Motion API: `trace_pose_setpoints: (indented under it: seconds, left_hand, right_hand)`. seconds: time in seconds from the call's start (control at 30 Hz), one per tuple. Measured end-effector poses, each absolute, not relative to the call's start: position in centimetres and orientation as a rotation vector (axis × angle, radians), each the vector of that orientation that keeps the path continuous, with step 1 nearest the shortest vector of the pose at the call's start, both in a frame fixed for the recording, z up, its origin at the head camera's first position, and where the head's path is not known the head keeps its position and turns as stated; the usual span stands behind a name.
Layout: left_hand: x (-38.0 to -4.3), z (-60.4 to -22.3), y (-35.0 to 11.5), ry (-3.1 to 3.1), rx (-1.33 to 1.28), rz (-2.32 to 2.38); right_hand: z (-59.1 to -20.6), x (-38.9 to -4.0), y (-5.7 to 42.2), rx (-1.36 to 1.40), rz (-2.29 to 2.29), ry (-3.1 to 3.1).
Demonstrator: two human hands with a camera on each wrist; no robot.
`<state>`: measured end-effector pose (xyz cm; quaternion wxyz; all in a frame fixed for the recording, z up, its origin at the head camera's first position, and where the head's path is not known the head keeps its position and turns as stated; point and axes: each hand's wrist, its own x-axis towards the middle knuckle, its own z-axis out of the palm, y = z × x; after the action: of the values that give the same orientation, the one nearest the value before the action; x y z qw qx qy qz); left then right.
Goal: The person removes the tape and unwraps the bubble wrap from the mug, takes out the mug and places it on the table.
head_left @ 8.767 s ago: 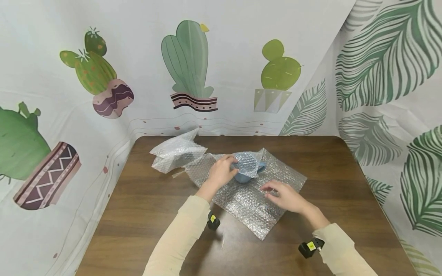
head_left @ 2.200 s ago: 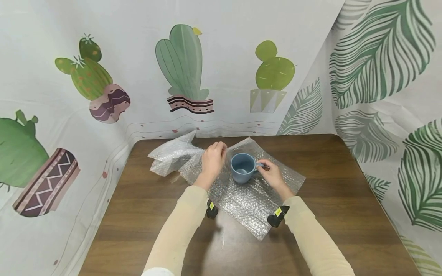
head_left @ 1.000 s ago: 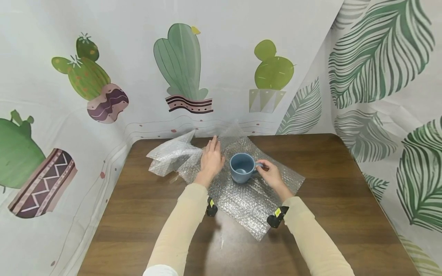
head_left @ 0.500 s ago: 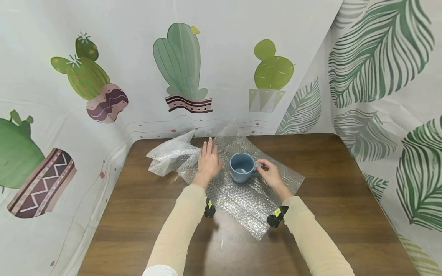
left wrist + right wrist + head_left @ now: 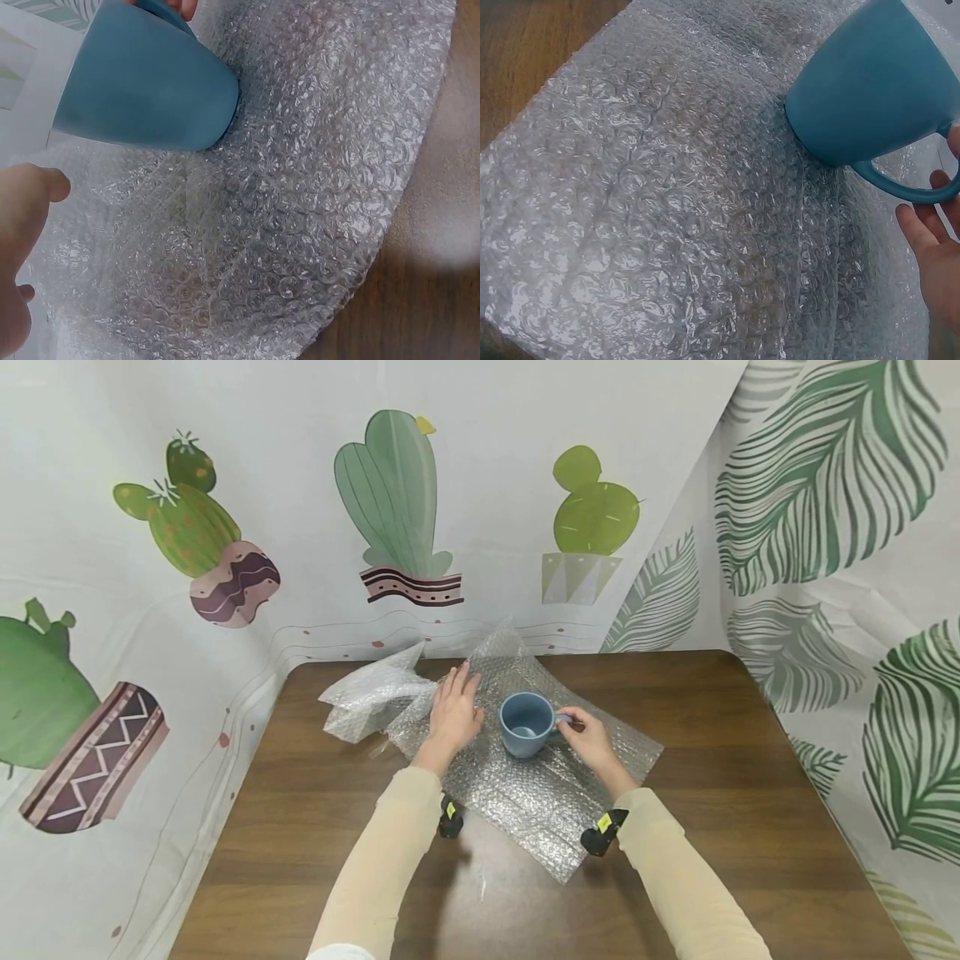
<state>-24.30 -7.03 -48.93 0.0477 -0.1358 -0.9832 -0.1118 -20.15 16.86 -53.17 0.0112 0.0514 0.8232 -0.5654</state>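
Note:
A blue mug (image 5: pixel 525 739) stands upright on a spread sheet of bubble wrap (image 5: pixel 525 810), its handle pointing right. My right hand (image 5: pixel 588 743) pinches the handle between thumb and fingers; the right wrist view shows the fingertips at the handle (image 5: pixel 900 191). To the left of the mug, my left hand (image 5: pixel 453 717) lies with straight fingers on the bubble wrap, apart from the mug. In the left wrist view only part of that hand (image 5: pixel 22 232) shows at the left edge.
A crumpled piece of bubble wrap (image 5: pixel 375 697) sits at the back left of the brown wooden table (image 5: pixel 322 827). Behind the table hangs a white cloth (image 5: pixel 502 485) printed with cacti and leaves. The sheet's far corner (image 5: pixel 506 639) rises against it.
Earlier, bubble wrap covered the mug; it has since been folded back and the right hand has taken the handle. My left hand has straightened its fingers and shifted slightly left.

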Motion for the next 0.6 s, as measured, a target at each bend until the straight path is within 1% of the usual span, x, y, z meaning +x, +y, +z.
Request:
trace_pose_setpoints:
  seconds: [0.6]
  left_hand:
    - [-23.68,-48.96,-7.2,-2.877,-0.49,-0.618]
  right_hand:
    - [-53.19,-20.2,16.94,0.114,-1.725,2.603]
